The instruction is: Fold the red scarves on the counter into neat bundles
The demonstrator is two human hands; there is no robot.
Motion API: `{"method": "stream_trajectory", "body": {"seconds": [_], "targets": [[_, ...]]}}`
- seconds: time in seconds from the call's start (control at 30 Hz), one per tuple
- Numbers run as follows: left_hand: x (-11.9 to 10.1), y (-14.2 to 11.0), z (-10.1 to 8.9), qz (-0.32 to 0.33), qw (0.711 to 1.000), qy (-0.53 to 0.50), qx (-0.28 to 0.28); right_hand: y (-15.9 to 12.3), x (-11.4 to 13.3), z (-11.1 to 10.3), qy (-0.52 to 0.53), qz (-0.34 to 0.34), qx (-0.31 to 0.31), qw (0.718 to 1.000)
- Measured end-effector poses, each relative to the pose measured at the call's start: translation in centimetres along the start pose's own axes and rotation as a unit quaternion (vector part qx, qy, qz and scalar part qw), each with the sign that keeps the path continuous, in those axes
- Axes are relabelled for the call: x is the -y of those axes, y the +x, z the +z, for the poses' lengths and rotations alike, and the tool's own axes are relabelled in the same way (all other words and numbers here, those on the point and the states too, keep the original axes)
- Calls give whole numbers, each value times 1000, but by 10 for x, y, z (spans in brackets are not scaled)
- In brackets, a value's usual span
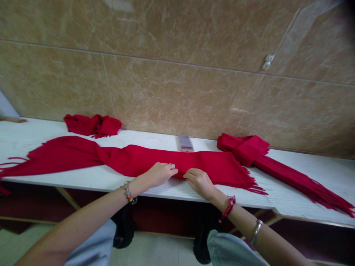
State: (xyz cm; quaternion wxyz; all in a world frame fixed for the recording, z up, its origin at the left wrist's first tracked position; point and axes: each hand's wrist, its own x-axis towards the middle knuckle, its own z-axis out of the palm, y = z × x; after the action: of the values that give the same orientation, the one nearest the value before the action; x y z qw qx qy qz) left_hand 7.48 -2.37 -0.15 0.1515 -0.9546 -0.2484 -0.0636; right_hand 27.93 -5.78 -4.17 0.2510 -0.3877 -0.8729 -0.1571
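A long red fringed scarf (155, 157) lies stretched out along the white shelf, twisted left of its middle, with fringe at both ends. My left hand (161, 173) is closed on its near edge at the middle, fingers pinched on the cloth. Just to the right, my right hand (199, 181) pinches the same near edge, a small gap between the two hands. The cloth between them is slightly raised. The fingertips are partly hidden by the hands and cloth.
A bunched red scarf (93, 125) lies at the back left. Another red scarf (249, 147), partly folded, trails its fringe to the right. A phone-like object (185, 143) is by the tiled wall (172, 92). The white shelf (163, 191) ends close to my body.
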Motion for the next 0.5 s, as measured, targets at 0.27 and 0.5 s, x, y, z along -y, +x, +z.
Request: {"method": "stream_trajectory", "body": {"seconds": [0.27,0.5], "targets": [[0,-3,3,46,999,23,-18,-1,0,-2,52,-29,-10,998],[8,-9,-13,55,997,-30,53,-6,0,-9,109,-48,27,993]]}}
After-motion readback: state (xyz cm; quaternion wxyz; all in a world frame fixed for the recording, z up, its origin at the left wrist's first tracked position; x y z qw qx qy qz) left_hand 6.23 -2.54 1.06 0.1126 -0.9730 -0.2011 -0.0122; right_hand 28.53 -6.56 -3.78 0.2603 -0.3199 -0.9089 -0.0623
